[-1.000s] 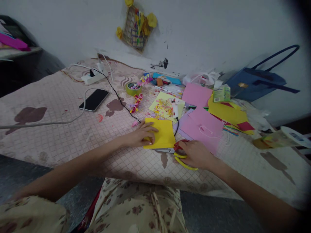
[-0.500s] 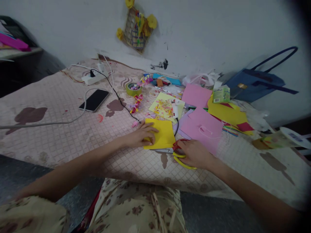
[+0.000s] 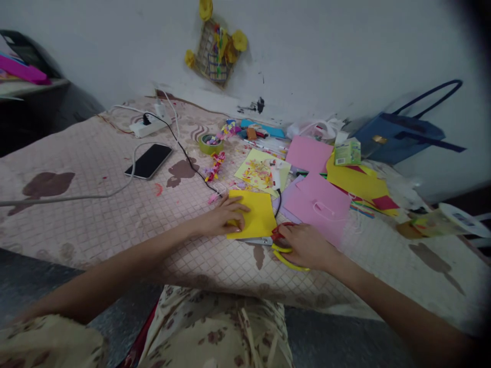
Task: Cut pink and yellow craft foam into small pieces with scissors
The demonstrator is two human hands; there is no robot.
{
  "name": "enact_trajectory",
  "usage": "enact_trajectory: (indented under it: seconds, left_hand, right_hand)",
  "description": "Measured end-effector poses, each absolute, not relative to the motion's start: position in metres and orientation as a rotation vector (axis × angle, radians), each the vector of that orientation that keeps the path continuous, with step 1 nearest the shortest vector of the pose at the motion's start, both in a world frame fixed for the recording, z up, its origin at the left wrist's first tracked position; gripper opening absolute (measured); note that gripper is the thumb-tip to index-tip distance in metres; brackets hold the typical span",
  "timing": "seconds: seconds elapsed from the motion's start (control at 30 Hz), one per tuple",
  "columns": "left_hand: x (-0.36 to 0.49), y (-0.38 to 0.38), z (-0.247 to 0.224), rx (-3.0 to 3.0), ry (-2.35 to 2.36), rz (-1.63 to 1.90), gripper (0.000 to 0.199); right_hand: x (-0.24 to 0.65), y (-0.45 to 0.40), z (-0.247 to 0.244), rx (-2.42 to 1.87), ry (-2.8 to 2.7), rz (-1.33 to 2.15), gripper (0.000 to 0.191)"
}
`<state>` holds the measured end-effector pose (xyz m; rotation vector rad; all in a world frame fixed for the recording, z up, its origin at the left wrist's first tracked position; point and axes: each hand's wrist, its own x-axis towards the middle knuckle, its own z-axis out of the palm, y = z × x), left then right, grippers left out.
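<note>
Near the table's front edge lies a square of yellow paper. My left hand holds it at its left side, the fingers bent over its top face and spaced a little apart. My right hand is closed round the handles of a pair of scissors, one loop red and the other yellow. Their metal blades point left along the paper's near edge and are partly hidden by it. Whether the blades are parted I cannot tell.
Beyond the paper, a white glue gun rests on a pale yellow sheet with paper scraps. Pink sheets lie to the right, before a blue bag. Leftward are a phone, a tape roll and a power strip with cables.
The view has shifted slightly. More of the scissor blades shows below the paper's near edge. Both hands keep nearly the same places and holds.
</note>
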<state>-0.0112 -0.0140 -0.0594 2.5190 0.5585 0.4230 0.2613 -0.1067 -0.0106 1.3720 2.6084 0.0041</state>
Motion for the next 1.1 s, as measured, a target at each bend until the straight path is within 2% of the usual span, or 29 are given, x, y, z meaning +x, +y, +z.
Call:
enact_trajectory:
  seconds: [0.5,0.9,1.1]
  left_hand:
    - [-0.0109,-0.0150,-0.0573,2.498,0.568,0.428,0.013]
    - [-0.0107,-0.0150,-0.0619,2.522,0.539,0.502,0.013]
    - [-0.0099,-0.0155,-0.0615,2.508,0.545,0.480,0.013]
  right_hand:
    - [0.2577,-0.1055,-0.0064,1.353,2.590,0.028,0.027]
    - [0.2536,-0.1030,-0.0078,1.344,2.596,0.050,0.035]
    - [0.2560,-0.1048,-0.0054,1.358,2.584,0.017,0.030]
